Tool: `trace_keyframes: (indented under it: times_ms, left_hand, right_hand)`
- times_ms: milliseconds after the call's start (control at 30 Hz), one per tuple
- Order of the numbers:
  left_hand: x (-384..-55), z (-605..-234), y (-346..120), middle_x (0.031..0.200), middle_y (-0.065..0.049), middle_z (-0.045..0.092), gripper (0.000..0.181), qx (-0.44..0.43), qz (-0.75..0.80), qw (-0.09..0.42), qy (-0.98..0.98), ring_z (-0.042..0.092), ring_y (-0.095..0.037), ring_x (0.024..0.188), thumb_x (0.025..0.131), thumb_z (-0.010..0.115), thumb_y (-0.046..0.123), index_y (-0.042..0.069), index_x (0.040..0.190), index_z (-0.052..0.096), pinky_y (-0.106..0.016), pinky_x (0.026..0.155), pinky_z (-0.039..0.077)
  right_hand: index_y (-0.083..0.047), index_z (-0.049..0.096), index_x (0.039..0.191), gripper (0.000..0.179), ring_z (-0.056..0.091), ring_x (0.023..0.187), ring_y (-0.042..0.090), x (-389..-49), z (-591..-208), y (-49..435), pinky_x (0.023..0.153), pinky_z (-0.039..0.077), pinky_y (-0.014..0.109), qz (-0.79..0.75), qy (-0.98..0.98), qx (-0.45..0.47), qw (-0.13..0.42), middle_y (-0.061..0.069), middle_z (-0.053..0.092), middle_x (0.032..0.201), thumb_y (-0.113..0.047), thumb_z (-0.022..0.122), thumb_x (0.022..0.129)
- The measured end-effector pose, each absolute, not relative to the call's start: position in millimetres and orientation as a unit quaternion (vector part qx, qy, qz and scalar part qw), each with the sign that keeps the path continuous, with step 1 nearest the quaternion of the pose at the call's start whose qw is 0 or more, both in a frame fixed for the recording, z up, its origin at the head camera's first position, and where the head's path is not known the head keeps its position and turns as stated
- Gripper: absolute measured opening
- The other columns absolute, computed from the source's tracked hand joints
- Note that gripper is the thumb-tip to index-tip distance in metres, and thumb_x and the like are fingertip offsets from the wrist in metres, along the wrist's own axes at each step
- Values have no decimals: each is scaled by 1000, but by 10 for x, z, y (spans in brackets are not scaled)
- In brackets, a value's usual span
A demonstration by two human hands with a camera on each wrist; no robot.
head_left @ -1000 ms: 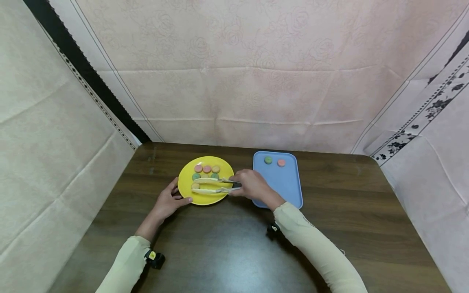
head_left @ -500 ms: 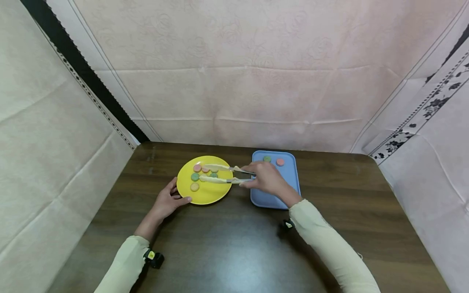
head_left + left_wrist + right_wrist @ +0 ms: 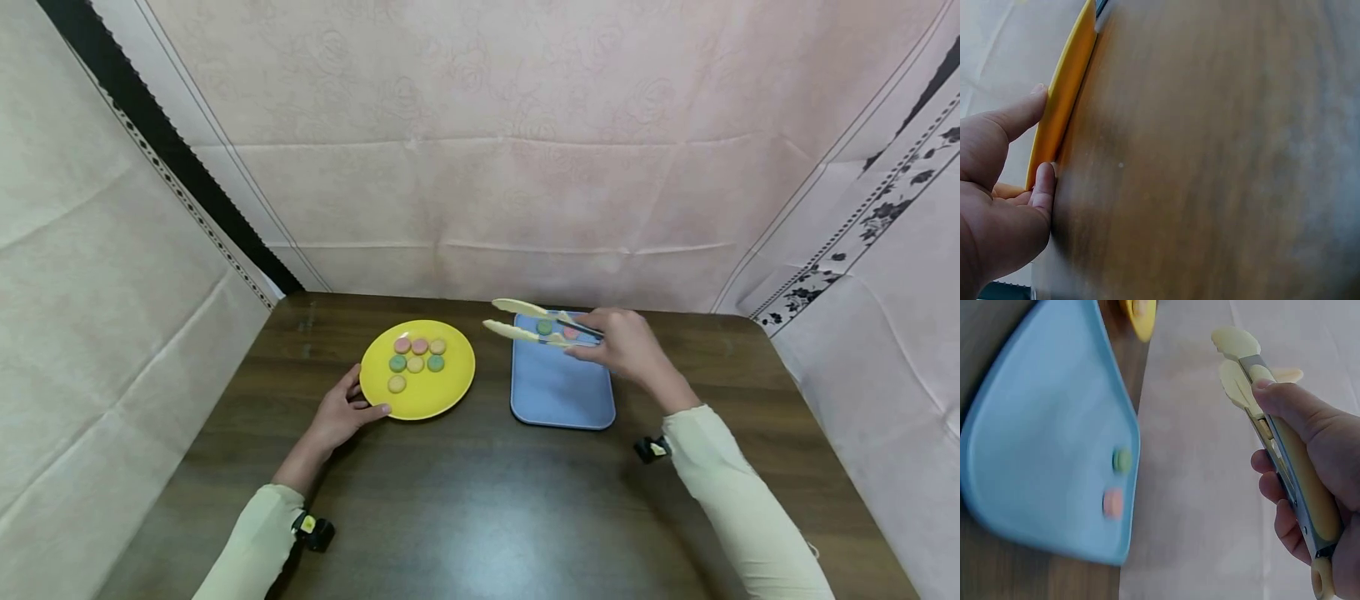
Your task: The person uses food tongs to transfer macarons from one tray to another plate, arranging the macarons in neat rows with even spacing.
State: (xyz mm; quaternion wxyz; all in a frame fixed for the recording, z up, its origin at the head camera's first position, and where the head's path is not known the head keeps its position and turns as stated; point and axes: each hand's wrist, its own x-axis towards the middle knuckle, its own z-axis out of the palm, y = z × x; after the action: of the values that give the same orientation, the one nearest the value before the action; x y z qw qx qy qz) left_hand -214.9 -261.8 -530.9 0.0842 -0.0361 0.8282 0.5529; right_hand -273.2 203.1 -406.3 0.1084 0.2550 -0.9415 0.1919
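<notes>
My left hand (image 3: pixel 339 421) holds the left rim of a round yellow plate (image 3: pixel 442 392), thumb on the rim and fingertips at its edge, as the left wrist view (image 3: pixel 1004 169) also shows. Several small macarons (image 3: pixel 416 364) in pink, green and cream lie in rows on the plate. My right hand (image 3: pixel 626 350) grips cream-tipped tongs (image 3: pixel 517 332) over the far end of a blue tray (image 3: pixel 562 392). The tong tips stand apart, with nothing visible between them. A green macaron (image 3: pixel 1122 460) and a pink macaron (image 3: pixel 1113 504) sit near the tray's far edge.
Plate and tray stand side by side on a dark wooden table (image 3: pixel 450 500), a strip of wood between them. Pale patterned cloth (image 3: pixel 465 167) hangs behind the table and at both sides.
My right hand has lifted the tongs off the plate and carried them rightward over the tray's far end. My left hand stays at the plate's rim. The macarons look unmoved.
</notes>
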Motion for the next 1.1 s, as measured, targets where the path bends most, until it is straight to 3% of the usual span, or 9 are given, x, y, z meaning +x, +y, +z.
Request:
trace_keyframes:
  times_ms: [200, 467, 633, 800, 1100]
  left_hand:
    - [-2143, -5328, -2623, 157, -25, 39, 110, -41, 561, 85, 823, 58, -38, 129, 88, 84, 25, 9, 165, 8, -33, 93, 57]
    - [-2140, -5341, -2617, 157, -26, 39, 109, -43, 562, 85, 822, 58, -38, 128, 88, 84, 22, 8, 165, 8, -32, 93, 57]
    - [-2139, -5335, -2610, 157, -25, 40, 108, -41, 561, 82, 823, 58, -38, 128, 88, 83, 22, 9, 165, 9, -33, 94, 57]
    - [-2139, -5332, -2601, 157, -27, 39, 108, -38, 561, 82, 823, 58, -40, 128, 88, 83, 22, 7, 165, 8, -36, 96, 57]
    - [-2135, -5300, -2597, 158, -27, 38, 109, -45, 550, 82, 830, 58, -39, 128, 88, 83, 22, 7, 165, 7, -39, 98, 56]
  right_hand:
    - [0, 72, 125, 57, 67, 93, 33, -2768, -4086, 2476, 78, 53, 50, 193, -955, 200, 105, 20, 74, 112, -34, 87, 82]
    - [1, 72, 125, 58, 62, 81, 28, -2760, -4259, 2880, 72, 49, 47, 179, -968, 157, 76, 17, 75, 102, -39, 84, 85]
    - [2, 72, 124, 58, 60, 77, 27, -2779, -4401, 2990, 68, 49, 43, 173, -972, 145, 58, 17, 74, 98, -39, 84, 85]
    - [2, 73, 123, 57, 52, 70, 22, -2815, -4517, 3049, 61, 41, 34, 172, -974, 139, 47, 9, 71, 87, -38, 85, 84]
    - [3, 73, 122, 58, 53, 70, 22, -2845, -4641, 3066, 62, 44, 35, 175, -974, 136, 40, 9, 72, 87, -38, 85, 84]
